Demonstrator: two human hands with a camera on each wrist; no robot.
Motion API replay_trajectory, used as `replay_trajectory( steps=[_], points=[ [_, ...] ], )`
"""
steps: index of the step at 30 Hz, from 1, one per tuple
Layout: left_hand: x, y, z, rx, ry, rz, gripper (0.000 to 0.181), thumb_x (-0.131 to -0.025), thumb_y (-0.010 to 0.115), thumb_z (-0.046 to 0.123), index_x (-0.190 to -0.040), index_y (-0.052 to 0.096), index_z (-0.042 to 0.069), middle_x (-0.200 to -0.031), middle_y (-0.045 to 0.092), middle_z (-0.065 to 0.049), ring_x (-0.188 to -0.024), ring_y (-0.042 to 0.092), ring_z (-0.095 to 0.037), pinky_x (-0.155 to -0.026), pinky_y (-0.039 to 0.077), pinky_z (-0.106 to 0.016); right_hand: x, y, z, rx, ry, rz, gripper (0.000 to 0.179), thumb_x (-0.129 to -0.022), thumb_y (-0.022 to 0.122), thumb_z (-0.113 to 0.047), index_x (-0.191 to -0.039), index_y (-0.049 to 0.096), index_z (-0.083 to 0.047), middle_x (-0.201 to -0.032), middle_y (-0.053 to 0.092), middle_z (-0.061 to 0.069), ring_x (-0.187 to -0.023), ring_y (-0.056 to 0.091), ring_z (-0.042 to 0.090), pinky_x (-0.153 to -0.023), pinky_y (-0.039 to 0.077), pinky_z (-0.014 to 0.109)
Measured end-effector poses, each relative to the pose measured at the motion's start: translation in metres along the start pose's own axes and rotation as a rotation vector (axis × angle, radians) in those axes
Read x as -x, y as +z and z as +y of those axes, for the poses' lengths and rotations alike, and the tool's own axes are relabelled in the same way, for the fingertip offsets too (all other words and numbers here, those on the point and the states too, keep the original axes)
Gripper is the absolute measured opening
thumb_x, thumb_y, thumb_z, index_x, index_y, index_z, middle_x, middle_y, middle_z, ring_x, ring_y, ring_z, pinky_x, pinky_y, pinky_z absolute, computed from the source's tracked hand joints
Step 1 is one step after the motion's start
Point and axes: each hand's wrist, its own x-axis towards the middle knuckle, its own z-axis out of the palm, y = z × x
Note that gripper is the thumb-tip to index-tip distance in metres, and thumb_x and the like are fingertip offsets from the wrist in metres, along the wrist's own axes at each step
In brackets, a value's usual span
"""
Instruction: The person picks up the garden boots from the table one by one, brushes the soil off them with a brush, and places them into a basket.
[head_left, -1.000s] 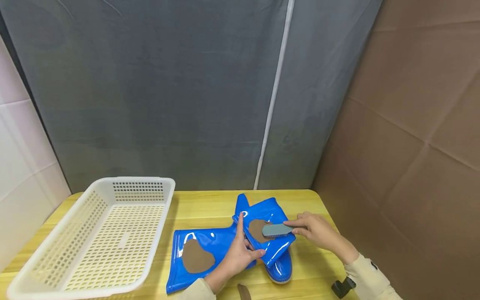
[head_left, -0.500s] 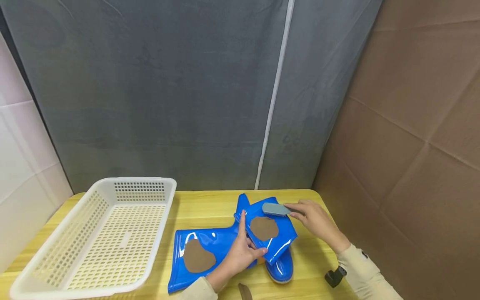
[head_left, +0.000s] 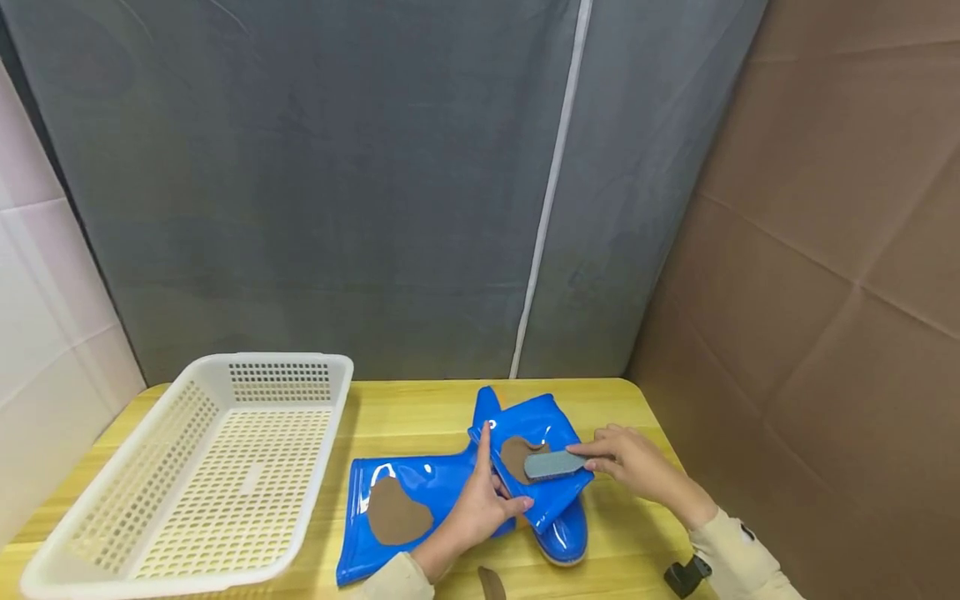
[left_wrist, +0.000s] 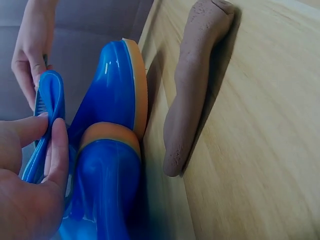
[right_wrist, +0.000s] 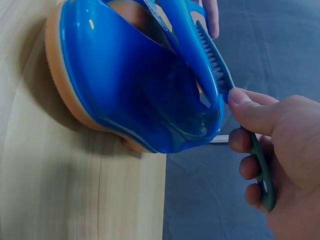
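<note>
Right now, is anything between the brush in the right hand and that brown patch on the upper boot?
Nothing visible. The brush in the right hand overlaps the brown patch in the head view, bristles toward the blue rubber boot. The left hand grips the boot's edge, beside the patch.

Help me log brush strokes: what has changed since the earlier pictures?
Since half a second ago, the right hand has drawn the brush toward the person, from beyond the brown patch on the upper boot to over it, about where it was a second ago. Nothing was taken hold of or let go. The left hand gripping that boot, the lower boot, white basket and brown roll stayed put.
</note>
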Motion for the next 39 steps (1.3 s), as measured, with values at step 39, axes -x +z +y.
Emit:
replay_trajectory(
  steps=[39],
  points=[
    [-0.004, -0.005, 0.006, 0.002, 0.025, -0.015, 0.125, -0.083, 0.08, 0.021, -0.155, -0.022, 0.034, -0.07, 0.064, -0.005, -0.062, 0.066, -0.022, -0.056, 0.055, -0.028, -0.039, -0.007, -0.001, -0.061, -0.036, 0.134, 0.036, -0.095, 0.064, -0.023, -0.13, 0.066, -0.03, -0.087, 0.058, -0.012, -0.082, 0.046, 0.003, -0.072, 0.041, 0.022]
  ],
)
